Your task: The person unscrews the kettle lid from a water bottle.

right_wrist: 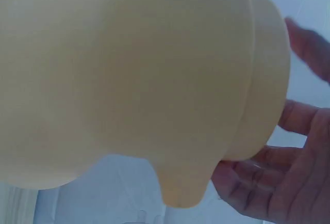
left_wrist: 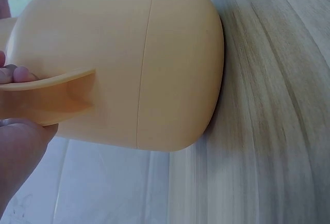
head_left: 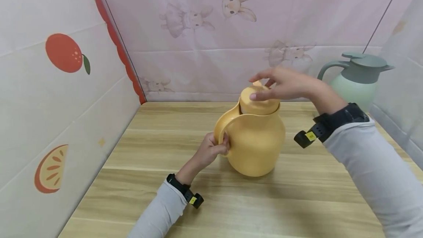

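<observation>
Trainee: State the location of the yellow jug (head_left: pixel 257 142).

Instructor: It stands on the wood-grain table (head_left: pixel 138 179). The handle (head_left: pixel 228 119) is on the jug's left side. The lid (head_left: pixel 259 107) sits in the jug's neck; a pale strip shows beneath the lid's edge on the handle side. The right wrist view shows the spout (right_wrist: pixel 183 185) at the jug's rim.

Trainee: And the hands?

Instructor: The left hand (head_left: pixel 213 148), left of the jug, is closed around the lower part of the handle. The right hand (head_left: pixel 285 82), above the jug, is spread wide, with thumb and fingers curved about the lid; how firmly they grasp, I cannot tell.

Trainee: Identify the surroundings.

Instructor: Right of the yellow jug and farther back: a green jug (head_left: pixel 353 90) with a grey-green top, partly hidden by the right forearm. Behind the yellow jug: a pink rabbit-print sheet (head_left: pixel 224 72). Well to its left: a pale panel (head_left: pixel 92 94) with fruit drawings.
</observation>
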